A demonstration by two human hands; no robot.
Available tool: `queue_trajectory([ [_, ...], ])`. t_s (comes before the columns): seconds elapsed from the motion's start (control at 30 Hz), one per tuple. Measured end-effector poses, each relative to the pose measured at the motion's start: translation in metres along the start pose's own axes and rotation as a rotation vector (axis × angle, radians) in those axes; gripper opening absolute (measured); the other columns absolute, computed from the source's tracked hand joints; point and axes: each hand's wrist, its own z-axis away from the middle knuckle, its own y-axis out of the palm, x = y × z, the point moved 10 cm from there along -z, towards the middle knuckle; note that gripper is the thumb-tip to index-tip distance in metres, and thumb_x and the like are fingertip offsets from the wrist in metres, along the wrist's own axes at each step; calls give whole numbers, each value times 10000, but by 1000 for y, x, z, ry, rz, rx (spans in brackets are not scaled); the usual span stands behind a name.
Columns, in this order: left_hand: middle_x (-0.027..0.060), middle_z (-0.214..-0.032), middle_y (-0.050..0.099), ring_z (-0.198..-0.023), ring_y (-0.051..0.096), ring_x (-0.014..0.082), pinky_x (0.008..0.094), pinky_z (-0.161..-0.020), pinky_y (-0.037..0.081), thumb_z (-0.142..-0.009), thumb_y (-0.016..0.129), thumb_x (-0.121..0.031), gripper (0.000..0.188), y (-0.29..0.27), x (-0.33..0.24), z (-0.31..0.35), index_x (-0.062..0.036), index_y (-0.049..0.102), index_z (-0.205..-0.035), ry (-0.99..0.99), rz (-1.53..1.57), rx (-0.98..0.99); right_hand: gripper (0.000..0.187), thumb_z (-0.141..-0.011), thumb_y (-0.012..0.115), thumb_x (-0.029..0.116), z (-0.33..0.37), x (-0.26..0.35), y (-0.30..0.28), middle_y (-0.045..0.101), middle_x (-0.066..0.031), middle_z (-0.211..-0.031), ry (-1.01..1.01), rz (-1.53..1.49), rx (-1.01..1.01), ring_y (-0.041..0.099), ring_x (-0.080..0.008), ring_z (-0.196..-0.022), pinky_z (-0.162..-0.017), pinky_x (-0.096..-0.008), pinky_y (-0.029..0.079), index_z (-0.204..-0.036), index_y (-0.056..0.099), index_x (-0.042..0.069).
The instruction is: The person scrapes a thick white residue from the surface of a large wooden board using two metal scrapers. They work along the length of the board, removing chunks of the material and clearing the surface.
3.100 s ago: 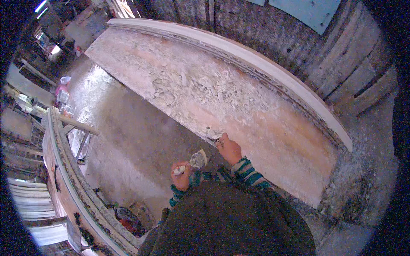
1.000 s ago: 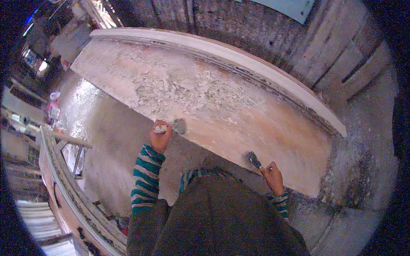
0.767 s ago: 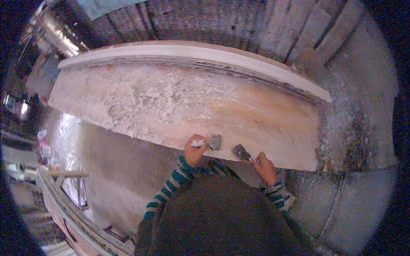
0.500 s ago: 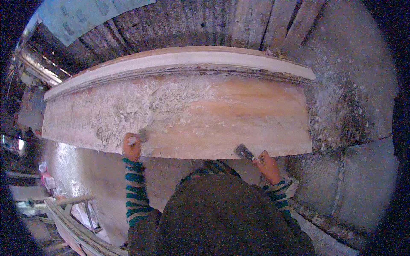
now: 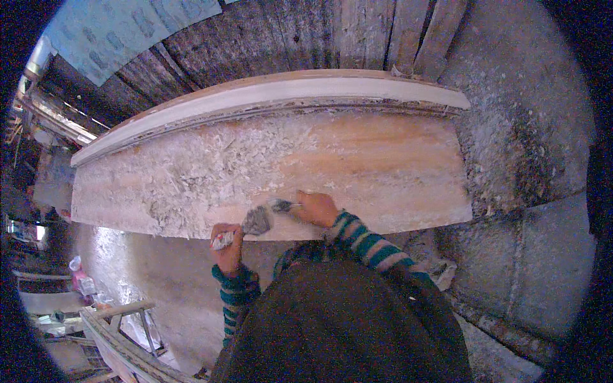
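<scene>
My left hand [image 5: 228, 249] is closed round the pale, red-marked handle of a putty knife [image 5: 258, 221] with a wide grey blade. It is over the near edge of a long wooden board [image 5: 383, 191]. My right hand [image 5: 316, 209] grips a smaller, dark-bladed putty knife [image 5: 281, 205], pointing left. Its blade is close beside the wide one; whether the two touch I cannot tell. Crumbly whitish paste and scrapings [image 5: 211, 159] coat the left and middle of the board, while bare orange-brown wood shows on the right.
A long pale moulding [image 5: 274, 91] runs along the board's far edge. Behind it stand dark planks [image 5: 268, 45] and a blue sheet [image 5: 128, 32]. White debris [image 5: 511, 147] litters the floor at right. A wooden frame [image 5: 121, 345] is at lower left.
My right hand has swung left and inward over the board with its putty knife. My left hand has come right and nearer me, bringing the two blades together.
</scene>
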Motion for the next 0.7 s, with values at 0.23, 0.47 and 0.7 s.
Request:
queue_trajectory([
  [0.23,46,-832,563,-786,536,136,273,-721,445,-777,652,-48,120,126,11,35,-45,565,-860,-81,276,337,352,-745,653,404,54,-34,-92,626,-154,-715,146,59,-339,610,-338,-681,-593,-425,466,-814,606,63],
  [0.47,42,-735,600,-692,550,123,279,-626,465,-766,650,-88,98,98,126,-19,-55,601,-845,-114,163,146,357,-749,692,358,219,-173,-105,537,-136,-618,644,-76,-537,513,-272,-545,-520,-387,403,-773,518,47],
  [0.7,44,-781,542,-704,531,133,259,-640,450,-773,607,-3,92,-98,80,-91,-58,538,-796,49,84,-27,338,-743,685,345,253,-126,-89,560,-135,-649,569,27,-569,543,-293,-582,-559,-406,425,-791,529,49],
])
